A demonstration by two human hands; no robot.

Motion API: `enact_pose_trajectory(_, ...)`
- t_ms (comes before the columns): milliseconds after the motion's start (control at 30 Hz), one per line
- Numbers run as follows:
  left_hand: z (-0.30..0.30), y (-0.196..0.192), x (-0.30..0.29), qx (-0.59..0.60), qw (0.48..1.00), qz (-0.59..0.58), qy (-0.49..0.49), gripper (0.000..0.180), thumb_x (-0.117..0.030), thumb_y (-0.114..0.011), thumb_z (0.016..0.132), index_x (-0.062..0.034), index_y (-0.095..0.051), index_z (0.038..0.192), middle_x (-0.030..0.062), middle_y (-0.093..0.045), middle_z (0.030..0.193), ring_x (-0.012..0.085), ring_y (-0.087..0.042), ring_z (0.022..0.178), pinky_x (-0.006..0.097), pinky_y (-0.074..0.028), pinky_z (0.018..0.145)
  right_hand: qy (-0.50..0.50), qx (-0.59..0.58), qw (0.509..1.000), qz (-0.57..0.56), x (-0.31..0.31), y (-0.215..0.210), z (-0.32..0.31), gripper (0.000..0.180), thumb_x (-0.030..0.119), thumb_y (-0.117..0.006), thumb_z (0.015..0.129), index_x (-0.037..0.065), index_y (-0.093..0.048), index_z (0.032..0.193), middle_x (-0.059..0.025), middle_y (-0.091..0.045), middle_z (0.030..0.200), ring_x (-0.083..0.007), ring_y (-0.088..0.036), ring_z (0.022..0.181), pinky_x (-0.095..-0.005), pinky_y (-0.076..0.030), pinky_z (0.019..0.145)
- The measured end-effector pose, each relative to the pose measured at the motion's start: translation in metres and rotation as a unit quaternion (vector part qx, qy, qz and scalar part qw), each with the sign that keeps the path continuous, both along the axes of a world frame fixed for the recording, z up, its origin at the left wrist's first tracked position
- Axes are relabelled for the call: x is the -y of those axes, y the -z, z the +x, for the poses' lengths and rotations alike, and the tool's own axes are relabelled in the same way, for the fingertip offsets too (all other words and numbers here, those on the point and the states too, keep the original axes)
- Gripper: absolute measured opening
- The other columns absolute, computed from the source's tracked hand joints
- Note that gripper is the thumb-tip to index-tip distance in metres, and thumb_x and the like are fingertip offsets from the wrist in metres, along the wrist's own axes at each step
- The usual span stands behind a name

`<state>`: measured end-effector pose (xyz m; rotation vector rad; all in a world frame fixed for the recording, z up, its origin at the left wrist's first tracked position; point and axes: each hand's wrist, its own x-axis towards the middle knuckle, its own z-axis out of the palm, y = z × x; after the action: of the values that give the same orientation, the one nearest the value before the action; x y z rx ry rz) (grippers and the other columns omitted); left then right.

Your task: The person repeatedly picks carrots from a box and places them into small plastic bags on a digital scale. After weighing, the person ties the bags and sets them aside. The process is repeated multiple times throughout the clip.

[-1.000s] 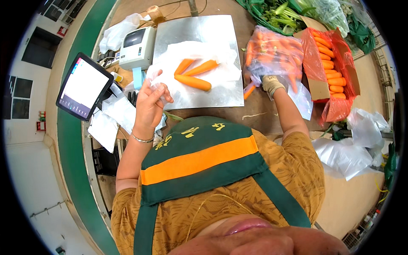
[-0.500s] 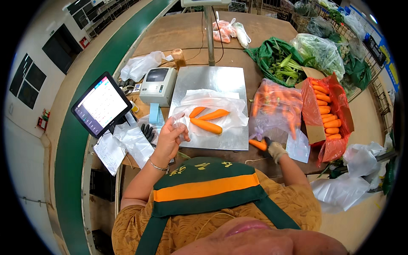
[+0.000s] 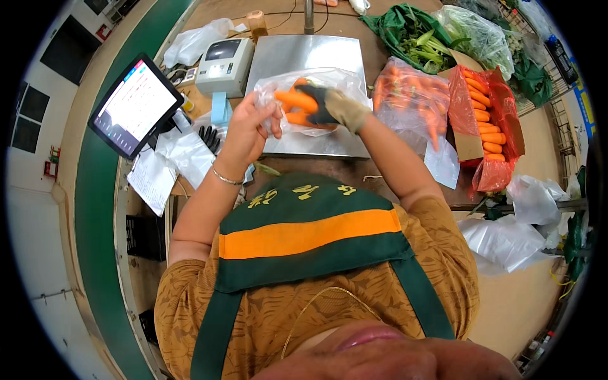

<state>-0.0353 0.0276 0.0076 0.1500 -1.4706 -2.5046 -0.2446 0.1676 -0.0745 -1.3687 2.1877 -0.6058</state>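
My bare left hand [image 3: 251, 126] pinches the edge of a clear plastic bag [image 3: 345, 81], its fingers closed. The bag lies on the metal scale platform [image 3: 304, 52] with several carrots in it. My right hand [image 3: 339, 109], in a grey and tan work glove, reaches over the bag and grips a carrot [image 3: 295, 100] just above the other carrots. That carrot is slightly blurred, and the glove hides part of the bag's contents.
To the right are a filled bag of carrots [image 3: 408, 88] and a carton of carrots [image 3: 465, 120] lined with red plastic. Green vegetables [image 3: 427, 47] sit behind them. A label printer [image 3: 225, 63] and a tablet screen [image 3: 136, 104] stand to the left.
My right hand has brought a carrot from beside the filled bag leftward to over the scale. My left hand still holds the bag's edge. The view has tilted nearer to my body.
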Motion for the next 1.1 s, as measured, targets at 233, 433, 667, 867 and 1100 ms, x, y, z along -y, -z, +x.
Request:
enact_pose_trajectory(233, 0.023, 0.026, 0.035, 0.026, 0.996, 0.051, -0.067, 0.047, -0.005, -0.062, 0.09, 0.0017, -0.044, 0.133, 0.0065, -0.06, 0.085, 0.0156, -0.059, 0.069, 0.032, -0.052, 0.066, 0.107, -0.008, 0.989, 0.102, 0.0, -0.026, -0.032, 0.052, 0.039, -0.066, 0.087, 0.008, -0.059, 0.129, -0.0114, -0.066, 0.118, -0.0204, -0.06, 0.108, -0.0301, -0.044, 0.095)
enact_pose_trajectory(433, 0.024, 0.025, 0.02, 0.032, 0.994, -0.023, -0.099, 0.062, -0.001, -0.061, 0.089, -0.0012, -0.033, 0.144, 0.0092, -0.06, 0.099, 0.0179, -0.062, 0.091, 0.033, -0.05, 0.088, 0.035, 0.24, 0.97, -0.031, -0.079, -0.071, 0.001, 0.037, 0.018, -0.065, 0.09, 0.004, -0.061, 0.124, -0.0046, -0.067, 0.093, -0.0095, -0.061, 0.086, -0.0245, -0.05, 0.079)
enact_pose_trajectory(667, 0.037, 0.018, 0.005, 0.049, 0.889, -0.387, -0.241, 0.093, -0.018, -0.078, 0.074, -0.0047, -0.025, 0.149, 0.0147, -0.049, 0.129, 0.0252, -0.049, 0.12, 0.039, -0.043, 0.099, -0.012, 0.206, 0.978, 0.002, -0.139, -0.034, 0.051, 0.034, 0.018, -0.067, 0.089, 0.002, -0.064, 0.118, -0.0097, -0.07, 0.09, -0.0124, -0.063, 0.078, -0.0287, -0.052, 0.073)
enact_pose_trajectory(867, 0.067, 0.032, 0.005, -0.007, 0.782, -0.54, -0.31, 0.106, -0.047, -0.08, 0.073, -0.0003, -0.022, 0.147, 0.0189, -0.034, 0.146, 0.0336, -0.034, 0.135, 0.046, -0.028, 0.11, 0.014, 0.093, 0.994, -0.054, -0.128, -0.056, 0.082, 0.033, 0.023, -0.069, 0.085, 0.007, -0.066, 0.115, -0.0179, -0.07, 0.094, -0.0303, -0.07, 0.084, -0.0347, -0.055, 0.073)
enact_pose_trajectory(1100, 0.062, 0.037, 0.001, -0.016, 0.736, -0.609, -0.296, 0.103, -0.058, -0.078, 0.07, 0.0019, -0.032, 0.14, 0.0176, -0.038, 0.139, 0.0327, -0.038, 0.128, 0.043, -0.032, 0.107, -0.181, -0.191, 0.951, -0.163, -0.076, -0.066, 0.06, 0.043, 0.02, -0.067, 0.082, 0.003, -0.061, 0.121, -0.0173, -0.063, 0.114, -0.0364, -0.058, 0.11, -0.0441, -0.046, 0.096)
